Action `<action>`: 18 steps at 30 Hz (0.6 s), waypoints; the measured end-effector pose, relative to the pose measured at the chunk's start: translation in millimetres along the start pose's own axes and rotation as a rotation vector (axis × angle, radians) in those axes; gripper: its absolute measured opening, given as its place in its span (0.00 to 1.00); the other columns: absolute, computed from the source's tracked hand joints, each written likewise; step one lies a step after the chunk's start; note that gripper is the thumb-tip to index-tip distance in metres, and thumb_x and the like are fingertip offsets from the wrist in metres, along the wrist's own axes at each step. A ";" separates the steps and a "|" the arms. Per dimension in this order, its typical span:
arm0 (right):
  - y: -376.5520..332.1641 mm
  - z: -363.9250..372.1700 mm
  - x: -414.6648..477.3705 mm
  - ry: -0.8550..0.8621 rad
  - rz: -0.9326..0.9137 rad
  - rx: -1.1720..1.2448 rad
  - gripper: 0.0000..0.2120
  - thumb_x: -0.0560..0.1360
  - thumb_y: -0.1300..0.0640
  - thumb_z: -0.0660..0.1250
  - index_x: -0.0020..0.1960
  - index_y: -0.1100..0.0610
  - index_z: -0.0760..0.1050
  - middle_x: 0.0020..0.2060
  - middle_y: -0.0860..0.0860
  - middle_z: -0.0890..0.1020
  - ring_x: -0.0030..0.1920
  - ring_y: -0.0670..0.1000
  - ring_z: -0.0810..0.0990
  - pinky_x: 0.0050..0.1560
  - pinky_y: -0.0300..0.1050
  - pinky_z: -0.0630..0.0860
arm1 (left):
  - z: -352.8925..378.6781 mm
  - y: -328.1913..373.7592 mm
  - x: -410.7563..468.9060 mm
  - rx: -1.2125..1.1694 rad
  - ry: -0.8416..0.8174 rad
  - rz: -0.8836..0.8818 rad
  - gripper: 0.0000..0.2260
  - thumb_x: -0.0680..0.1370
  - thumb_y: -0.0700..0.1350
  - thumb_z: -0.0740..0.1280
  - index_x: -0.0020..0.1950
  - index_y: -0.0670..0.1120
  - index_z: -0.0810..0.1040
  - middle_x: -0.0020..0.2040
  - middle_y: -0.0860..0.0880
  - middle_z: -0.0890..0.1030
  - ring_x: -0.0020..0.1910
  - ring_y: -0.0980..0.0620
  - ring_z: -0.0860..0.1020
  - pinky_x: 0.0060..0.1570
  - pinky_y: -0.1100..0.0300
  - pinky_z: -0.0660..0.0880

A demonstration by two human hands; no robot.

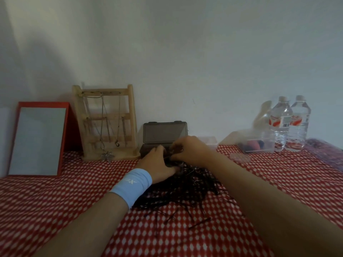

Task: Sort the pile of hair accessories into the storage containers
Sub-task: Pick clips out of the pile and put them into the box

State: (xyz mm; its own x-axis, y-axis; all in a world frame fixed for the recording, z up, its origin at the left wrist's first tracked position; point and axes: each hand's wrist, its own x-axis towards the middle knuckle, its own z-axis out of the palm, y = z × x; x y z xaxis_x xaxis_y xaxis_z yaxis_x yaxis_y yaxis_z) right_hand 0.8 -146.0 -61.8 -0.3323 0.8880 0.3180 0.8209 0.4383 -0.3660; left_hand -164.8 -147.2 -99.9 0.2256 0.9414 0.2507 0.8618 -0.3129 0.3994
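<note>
cloth (55, 201) — red with white dots | mirror frame (62, 138), left — red | wristband (132, 184) — light blue | box (164, 134), centre — smoky grey | hairpin pile (185, 186) — dark, possibly black | bottle labels (278, 123), right — red-white

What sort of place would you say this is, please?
Probably a home dressing table: a red-framed mirror, a wooden jewellery stand hung with necklaces, and a pile of hairpins.

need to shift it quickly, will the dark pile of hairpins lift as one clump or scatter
Likely scatters: the hairpins lie as loose thin pieces, with strays apart on the tablecloth. Each looks stiff and light, probably fiddly to pinch singly.
</note>
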 end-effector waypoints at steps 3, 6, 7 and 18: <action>-2.2 5.3 0.1 0.011 0.054 -0.036 0.14 0.76 0.45 0.70 0.53 0.55 0.83 0.47 0.50 0.84 0.46 0.48 0.80 0.51 0.46 0.80 | -0.3 -1.1 1.9 -0.049 -0.058 0.016 0.28 0.68 0.64 0.71 0.60 0.50 0.69 0.53 0.52 0.77 0.49 0.53 0.77 0.47 0.58 0.75; 1.2 4.7 0.9 0.001 0.117 -0.135 0.14 0.80 0.48 0.64 0.53 0.58 0.82 0.47 0.53 0.83 0.46 0.51 0.80 0.51 0.48 0.80 | -5.1 -3.9 3.5 -0.092 -0.035 0.052 0.20 0.67 0.62 0.72 0.52 0.52 0.75 0.48 0.54 0.79 0.45 0.55 0.78 0.44 0.60 0.76; 2.1 3.1 1.0 -0.006 0.130 -0.119 0.14 0.81 0.50 0.62 0.54 0.58 0.82 0.48 0.54 0.83 0.48 0.52 0.80 0.52 0.48 0.80 | -8.6 -6.4 4.1 -0.094 -0.013 0.070 0.18 0.66 0.62 0.71 0.48 0.53 0.75 0.46 0.53 0.79 0.44 0.55 0.78 0.44 0.59 0.76; -16.3 27.0 4.8 -0.289 -0.021 -0.146 0.14 0.81 0.51 0.62 0.64 0.50 0.79 0.62 0.49 0.79 0.61 0.51 0.77 0.64 0.45 0.71 | -50.5 -91.7 -26.5 -0.052 0.030 -0.174 0.24 0.70 0.58 0.69 0.65 0.54 0.74 0.65 0.48 0.76 0.61 0.49 0.74 0.65 0.56 0.70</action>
State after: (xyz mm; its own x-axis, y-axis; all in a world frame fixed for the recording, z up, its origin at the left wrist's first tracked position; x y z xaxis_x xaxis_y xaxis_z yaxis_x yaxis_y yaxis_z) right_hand -26.7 -145.1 -77.9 -0.4507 0.8910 0.0548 0.8636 0.4507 -0.2258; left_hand -272.7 -149.8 -98.7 0.0608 0.9781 0.1991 0.8617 -0.1521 0.4841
